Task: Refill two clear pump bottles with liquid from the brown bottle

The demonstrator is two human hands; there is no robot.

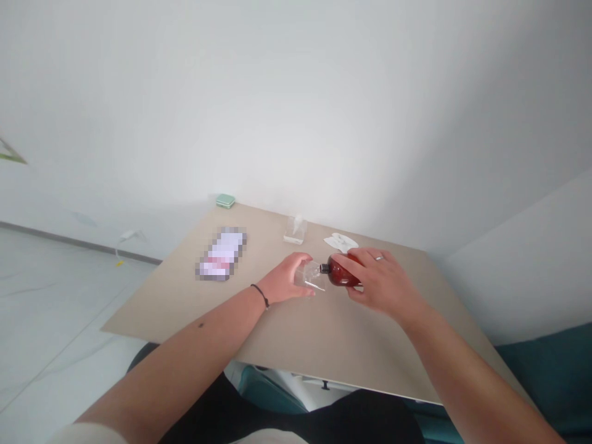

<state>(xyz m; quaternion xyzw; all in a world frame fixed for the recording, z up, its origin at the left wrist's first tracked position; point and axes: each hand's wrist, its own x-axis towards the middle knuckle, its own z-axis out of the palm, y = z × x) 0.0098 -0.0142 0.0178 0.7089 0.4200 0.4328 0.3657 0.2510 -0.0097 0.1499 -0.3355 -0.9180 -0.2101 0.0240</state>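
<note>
My left hand (289,277) is closed around a clear, see-through container (311,275), fingers on the far side and thumb on the near side. In my right hand (382,280) lies a dark red-brown bottle (341,271), tipped on its side. Its threaded neck points left, uncapped, right at the mouth of the clear container. Whether liquid is flowing between them I cannot make out. Both hands are over the middle of the beige table (370,345).
Behind my hands stand a clear tissue box (295,231) and a crumpled white tissue (341,242). A blurred-out phone-like object (222,254) lies to the left. A small green box (225,201) sits at the far left corner, close to the white wall (296,111).
</note>
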